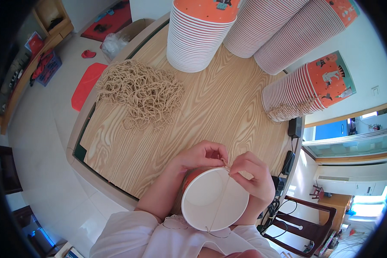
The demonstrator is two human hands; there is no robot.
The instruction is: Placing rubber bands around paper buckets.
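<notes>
A white-lined paper bucket [204, 195] with an orange outside stands against my body at the table's near edge, its mouth facing up. A thin tan cord [220, 201] runs across the mouth from the near rim to the far rim. At the far rim my left hand [204, 155] is closed, thumb and finger pinching the cord. Just right of it, my right hand [254, 175] also pinches the cord, fingertips close to the rim. The cord's tip between the fingers is too small to make out. A loose heap of tan cords [142, 92] lies on the table's left side.
Tall stacks of nested paper buckets [191, 47] stand along the far side of the wood-grain table [129, 159]. A shorter stack [288, 92] at the right has tan cords along it. Black adapters [294, 128] line the right edge. A red stool [87, 86] and dark chair [307, 223] flank the table.
</notes>
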